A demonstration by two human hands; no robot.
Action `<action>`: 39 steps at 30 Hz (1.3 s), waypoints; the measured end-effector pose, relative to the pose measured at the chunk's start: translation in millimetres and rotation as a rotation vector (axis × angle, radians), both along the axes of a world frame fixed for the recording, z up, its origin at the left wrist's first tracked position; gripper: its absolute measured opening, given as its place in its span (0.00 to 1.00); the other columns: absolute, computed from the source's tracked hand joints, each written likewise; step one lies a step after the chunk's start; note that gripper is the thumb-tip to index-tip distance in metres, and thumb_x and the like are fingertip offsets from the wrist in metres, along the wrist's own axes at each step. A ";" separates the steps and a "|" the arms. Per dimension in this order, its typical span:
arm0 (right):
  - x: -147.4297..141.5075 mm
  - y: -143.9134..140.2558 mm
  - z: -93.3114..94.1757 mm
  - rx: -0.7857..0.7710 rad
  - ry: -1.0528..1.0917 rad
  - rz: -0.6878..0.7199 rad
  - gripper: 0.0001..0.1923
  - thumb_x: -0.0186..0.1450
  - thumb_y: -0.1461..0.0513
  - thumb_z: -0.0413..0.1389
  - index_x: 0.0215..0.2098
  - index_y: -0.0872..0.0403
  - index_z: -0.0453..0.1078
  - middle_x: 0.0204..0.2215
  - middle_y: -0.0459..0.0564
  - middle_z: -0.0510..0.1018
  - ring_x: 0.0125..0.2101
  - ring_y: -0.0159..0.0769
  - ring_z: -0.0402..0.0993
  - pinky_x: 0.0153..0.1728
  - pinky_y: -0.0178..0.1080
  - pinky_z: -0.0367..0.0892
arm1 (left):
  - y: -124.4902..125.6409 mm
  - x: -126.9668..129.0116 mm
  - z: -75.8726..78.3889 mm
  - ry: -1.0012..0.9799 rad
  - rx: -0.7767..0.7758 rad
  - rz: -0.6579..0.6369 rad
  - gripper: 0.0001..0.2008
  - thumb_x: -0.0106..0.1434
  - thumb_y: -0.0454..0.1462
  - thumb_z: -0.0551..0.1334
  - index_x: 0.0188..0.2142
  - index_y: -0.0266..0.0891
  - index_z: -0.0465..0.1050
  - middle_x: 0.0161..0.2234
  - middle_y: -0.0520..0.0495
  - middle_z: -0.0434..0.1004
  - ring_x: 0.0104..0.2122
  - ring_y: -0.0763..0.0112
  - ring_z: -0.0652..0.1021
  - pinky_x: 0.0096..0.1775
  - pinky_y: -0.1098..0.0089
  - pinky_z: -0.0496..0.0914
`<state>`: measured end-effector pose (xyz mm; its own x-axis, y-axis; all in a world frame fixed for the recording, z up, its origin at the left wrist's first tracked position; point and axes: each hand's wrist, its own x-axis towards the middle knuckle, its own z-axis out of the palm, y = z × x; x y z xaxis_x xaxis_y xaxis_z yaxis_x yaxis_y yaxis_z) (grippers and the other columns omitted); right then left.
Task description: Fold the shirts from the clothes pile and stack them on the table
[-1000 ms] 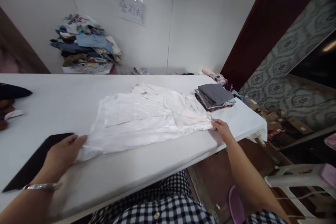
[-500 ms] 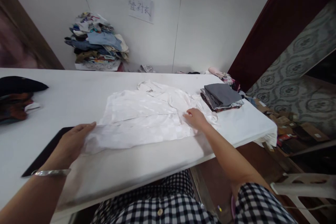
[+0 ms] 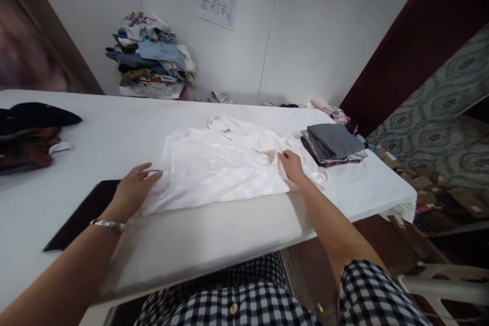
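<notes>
Folding looks to be partway along, judging by how the white shirt (image 3: 225,168) lies. Nearest the camera, a checked garment on the person's own body fills the bottom edge, and the white counter (image 3: 198,244) runs out from there. The left hand (image 3: 132,191) rests with its fingers spread flat at the shirt's left hem, not gripping anything; part of it lies over a black flat board (image 3: 82,214) on the counter. The right hand (image 3: 292,165) sits on the shirt's right side with its fingertips drawn together on a fold of cloth, apparently pinching it, though the grip itself is hard to see. The shirt is spread in the middle of the counter, collar on the far side, its near edge laid over as a straight fold; the far half and the collar are not yet folded in, so I judge more folds remain. Just beyond the right hand a stack of folded clothes (image 3: 332,142) suggests finished pieces. At the far left lie dark garments (image 3: 30,130), and against the wall a heap of mixed clothes (image 3: 153,58) under a paper sign (image 3: 216,5).
</notes>
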<state>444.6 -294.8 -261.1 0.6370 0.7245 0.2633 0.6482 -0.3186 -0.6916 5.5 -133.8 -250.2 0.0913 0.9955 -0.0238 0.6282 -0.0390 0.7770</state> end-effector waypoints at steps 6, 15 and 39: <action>-19.5 -47.5 5.9 0.053 -0.248 0.206 0.19 0.66 0.53 0.49 0.49 0.53 0.72 0.47 0.57 0.77 0.48 0.45 0.71 0.49 0.45 0.66 | -34.4 -7.3 12.9 0.259 0.114 -0.021 0.37 0.58 0.53 0.57 0.61 0.36 0.60 0.56 0.34 0.70 0.42 0.54 0.77 0.45 0.56 0.71; -5.7 -111.8 -22.1 -0.146 -0.296 0.352 0.19 0.65 0.52 0.53 0.47 0.52 0.75 0.51 0.57 0.76 0.56 0.50 0.68 0.58 0.55 0.61 | -64.7 -21.1 -23.6 0.434 0.399 -0.475 0.21 0.60 0.51 0.53 0.46 0.46 0.76 0.53 0.43 0.77 0.54 0.53 0.73 0.57 0.53 0.64; 14.6 -5.5 -1.2 -0.275 -0.398 0.185 0.08 0.63 0.61 0.54 0.33 0.54 0.75 0.40 0.57 0.79 0.45 0.45 0.72 0.47 0.41 0.62 | 4.2 40.6 -8.9 0.624 0.521 -0.641 0.18 0.62 0.42 0.50 0.42 0.40 0.76 0.41 0.37 0.79 0.44 0.53 0.76 0.48 0.56 0.66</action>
